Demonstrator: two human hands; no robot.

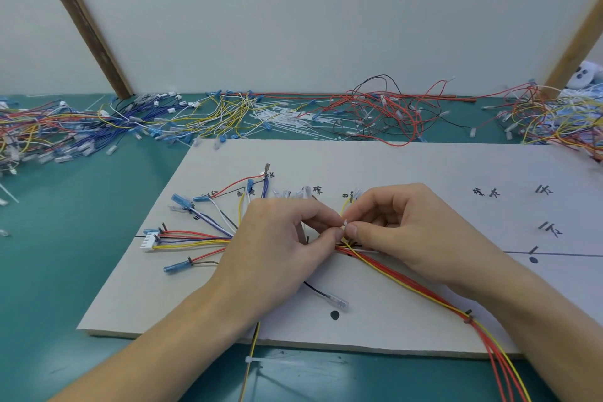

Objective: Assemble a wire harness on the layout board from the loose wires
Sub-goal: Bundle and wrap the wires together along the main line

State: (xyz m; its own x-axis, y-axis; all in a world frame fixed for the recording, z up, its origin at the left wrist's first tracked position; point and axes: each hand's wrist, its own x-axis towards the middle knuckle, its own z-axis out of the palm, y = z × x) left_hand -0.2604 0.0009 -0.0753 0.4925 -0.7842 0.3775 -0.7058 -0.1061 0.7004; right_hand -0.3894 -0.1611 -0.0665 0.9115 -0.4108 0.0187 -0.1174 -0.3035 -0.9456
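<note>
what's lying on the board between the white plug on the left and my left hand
In the head view, a fan of red, blue and yellow wires runs from the white plug to the left hand.

Bare layout board point(424, 166) lies open beyond and to the right of the right hand point(408, 232). Fanned wires point(202, 238) crowd the left hand's point(277, 248) left; red-yellow wires point(424, 287) cross beneath the right wrist.

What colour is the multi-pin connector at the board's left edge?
White connector; head view.

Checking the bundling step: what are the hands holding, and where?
Both hands, left hand and right hand, pinch a small white cable tie at its head, above the wire bundle.
</note>
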